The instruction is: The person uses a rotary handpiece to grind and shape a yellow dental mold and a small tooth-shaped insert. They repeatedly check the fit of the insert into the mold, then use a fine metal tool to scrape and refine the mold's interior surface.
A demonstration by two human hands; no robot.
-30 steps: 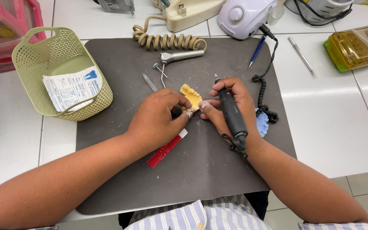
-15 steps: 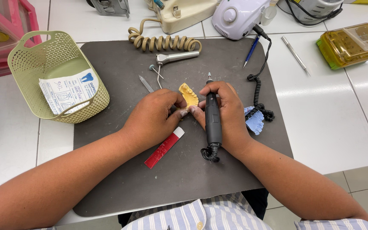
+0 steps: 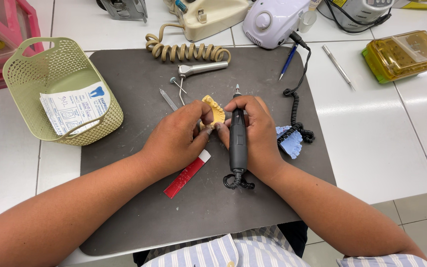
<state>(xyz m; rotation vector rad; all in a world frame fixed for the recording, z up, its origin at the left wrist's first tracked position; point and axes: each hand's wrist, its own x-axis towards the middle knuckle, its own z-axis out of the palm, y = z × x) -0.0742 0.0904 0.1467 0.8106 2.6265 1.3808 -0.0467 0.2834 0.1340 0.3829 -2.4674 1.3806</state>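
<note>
Two bare hands meet over a dark grey rubber work mat [image 3: 139, 207], sharing one small job between them. The left hand [image 3: 176, 141] pinches a yellow plaster dental cast shaped like a row of teeth [image 3: 217, 111] between thumb and fingertips, holding it just above the middle of the mat. The right hand [image 3: 255, 133] is wrapped around a black, pen-shaped rotary handpiece [image 3: 237, 141], fingers pressed closed on its barrel, with the bur tip pointing away from the body and standing just beside the cast rather than on it. Its coiled black cord [image 3: 297, 111] runs up to a white control unit [image 3: 275, 20] at the far edge of the table.

Judged from the pose, the work goes best with both wrists resting on the mat and the fingers of the two hands touching, as they do here, so the tool is steadied against the cast. A light touch with short strokes seems wise, since plaster chips easily.

A red and white flat stick [image 3: 186, 173] lies under the left palm, a blue impression piece [image 3: 288, 141] beside the right hand, and a pale green perforated plastic basket [image 3: 58, 89] holding a printed slip sits to the left.
</note>
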